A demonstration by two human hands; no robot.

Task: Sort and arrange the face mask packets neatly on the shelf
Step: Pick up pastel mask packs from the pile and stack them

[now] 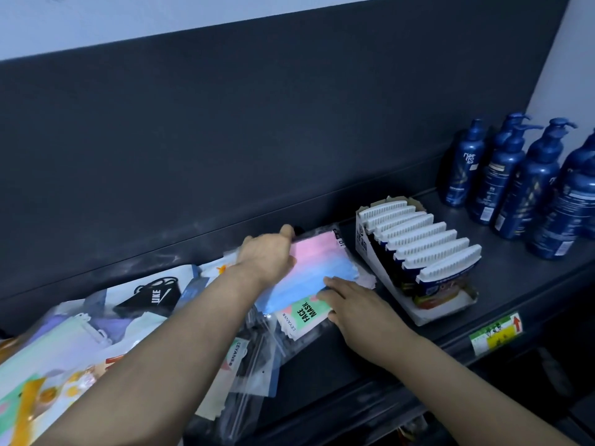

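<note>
Squaring pink-blue face mask packet (317, 267) at frame centre: left hand (269, 254) grips its far edge, right hand (346, 300) flat on near corner. Next: align beside comb box (415, 252) on shelf (515, 268).

On the shelf (502, 278), the mask packet (317, 272) lies at centre, a box of packs (415, 252) just beside it at three o'clock. Pump bottles (521, 181) stand at two o'clock; loose packets (96, 333) spread toward eight o'clock.

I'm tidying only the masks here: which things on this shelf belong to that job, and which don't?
Job: pink-and-blue gradient mask packet under both hands; loose heap of clear-bagged mask packets on the left.

Not: white cardboard display tray of white-capped items; dark blue pump bottles.
</note>
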